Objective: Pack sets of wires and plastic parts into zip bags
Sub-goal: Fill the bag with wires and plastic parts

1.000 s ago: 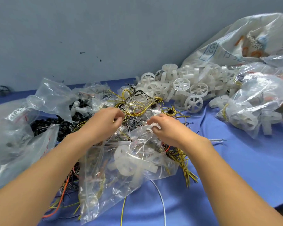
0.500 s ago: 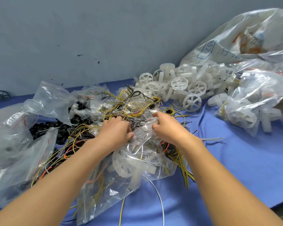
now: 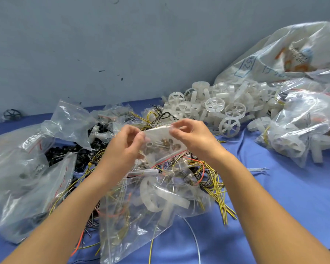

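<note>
My left hand (image 3: 125, 146) and my right hand (image 3: 193, 136) hold a small clear zip bag (image 3: 163, 146) between them, lifted above the pile. Each hand pinches one end of its upper edge. Small metal parts show inside it, and a red zip line runs along its lower edge. Under my hands lies a larger clear zip bag (image 3: 152, 208) holding a white plastic wheel and some wires. Loose yellow, black and orange wires (image 3: 211, 180) spread over the blue table (image 3: 274, 206) around it.
A heap of white plastic wheels (image 3: 215, 109) lies at the back right. Filled clear bags (image 3: 303, 130) and a big white sack (image 3: 278, 58) stand at the right. Crumpled clear bags (image 3: 25, 180) and black parts (image 3: 65, 155) cover the left. A grey wall rises behind.
Both hands have come up out of the wire pile, now pinching a small zip bag of metal parts. The camera view has shifted slightly.
</note>
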`<state>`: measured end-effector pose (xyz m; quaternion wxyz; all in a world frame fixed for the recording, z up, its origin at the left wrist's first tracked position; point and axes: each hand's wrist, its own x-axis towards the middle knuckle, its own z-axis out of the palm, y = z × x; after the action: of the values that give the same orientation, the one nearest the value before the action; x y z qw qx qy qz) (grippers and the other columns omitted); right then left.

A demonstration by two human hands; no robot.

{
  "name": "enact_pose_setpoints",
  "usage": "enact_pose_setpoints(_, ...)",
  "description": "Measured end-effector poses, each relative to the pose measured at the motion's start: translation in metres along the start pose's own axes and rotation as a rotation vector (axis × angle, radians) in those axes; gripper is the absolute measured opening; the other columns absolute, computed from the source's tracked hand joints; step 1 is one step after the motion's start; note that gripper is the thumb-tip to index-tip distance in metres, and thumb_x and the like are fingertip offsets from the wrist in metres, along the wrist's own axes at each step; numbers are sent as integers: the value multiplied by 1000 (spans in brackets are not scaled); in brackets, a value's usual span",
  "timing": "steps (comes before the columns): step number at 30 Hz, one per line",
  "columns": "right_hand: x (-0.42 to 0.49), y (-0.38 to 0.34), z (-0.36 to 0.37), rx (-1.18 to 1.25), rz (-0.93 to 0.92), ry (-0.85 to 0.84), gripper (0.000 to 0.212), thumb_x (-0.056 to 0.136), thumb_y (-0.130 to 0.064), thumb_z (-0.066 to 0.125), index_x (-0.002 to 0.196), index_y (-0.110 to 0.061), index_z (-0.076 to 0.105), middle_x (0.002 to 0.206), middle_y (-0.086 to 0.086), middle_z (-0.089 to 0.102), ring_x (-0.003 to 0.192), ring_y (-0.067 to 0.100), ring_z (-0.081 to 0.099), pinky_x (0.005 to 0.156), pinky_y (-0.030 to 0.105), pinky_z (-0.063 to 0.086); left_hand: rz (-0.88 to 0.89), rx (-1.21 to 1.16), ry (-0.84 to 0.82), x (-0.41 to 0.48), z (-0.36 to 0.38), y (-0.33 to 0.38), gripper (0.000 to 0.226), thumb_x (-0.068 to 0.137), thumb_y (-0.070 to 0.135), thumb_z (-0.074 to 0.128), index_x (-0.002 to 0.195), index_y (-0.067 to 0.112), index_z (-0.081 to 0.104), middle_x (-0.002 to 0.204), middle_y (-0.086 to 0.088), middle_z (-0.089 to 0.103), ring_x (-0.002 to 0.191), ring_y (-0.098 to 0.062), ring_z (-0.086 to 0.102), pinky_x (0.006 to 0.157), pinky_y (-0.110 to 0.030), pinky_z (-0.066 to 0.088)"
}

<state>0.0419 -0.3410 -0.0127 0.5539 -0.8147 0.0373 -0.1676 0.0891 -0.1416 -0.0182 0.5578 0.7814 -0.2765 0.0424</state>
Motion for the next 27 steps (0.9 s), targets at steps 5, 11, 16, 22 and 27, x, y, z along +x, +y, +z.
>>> enact_pose_setpoints(5, -2, -26, 12, 314, -37, -93, 22, 92, -19, 67, 114, -24, 68, 84, -1, 63, 75, 5, 60, 65, 14, 46, -270, -505, 164, -10, -15, -5, 16, 101, 24, 51, 98, 13, 62, 85, -3, 74, 76, -18, 73, 52, -29, 56)
enact_pose_setpoints(11, -11, -24, 38, 424, 177, -316, 32, 93, -22, 65, 125, -22, 63, 112, 2, 71, 79, 17, 64, 70, 30, 57, -341, -509, 242, -24, -34, -19, 17, 100, 28, 52, 101, 14, 63, 83, -4, 74, 68, -15, 70, 52, -28, 56)
enact_pose_setpoints(16, -13, -14, 53, 388, 131, -255, 31, 91, -8, 65, 119, -23, 67, 101, 5, 76, 98, 30, 67, 94, 42, 50, -143, -352, 188, -33, -46, -13, 16, 97, 28, 54, 100, 13, 59, 90, -2, 75, 70, -15, 71, 56, -29, 58)
enact_pose_setpoints(22, -16, -13, 62, 157, 40, -223, 20, 95, -20, 61, 108, -34, 66, 84, -5, 74, 81, 18, 59, 77, 34, 45, -137, -259, 241, -35, -52, -17, 16, 96, 28, 57, 98, 13, 61, 82, 5, 72, 71, -12, 70, 56, -30, 59)
enact_pose_setpoints(27, -27, -3, 71, -106, 101, -413, 53, 94, -45, 59, 142, -38, 38, 102, -11, 73, 99, 16, 68, 71, 29, 51, -231, -199, 275, -36, -57, -36, 16, 96, 33, 58, 96, 18, 64, 82, 7, 73, 71, -12, 69, 60, -33, 60)
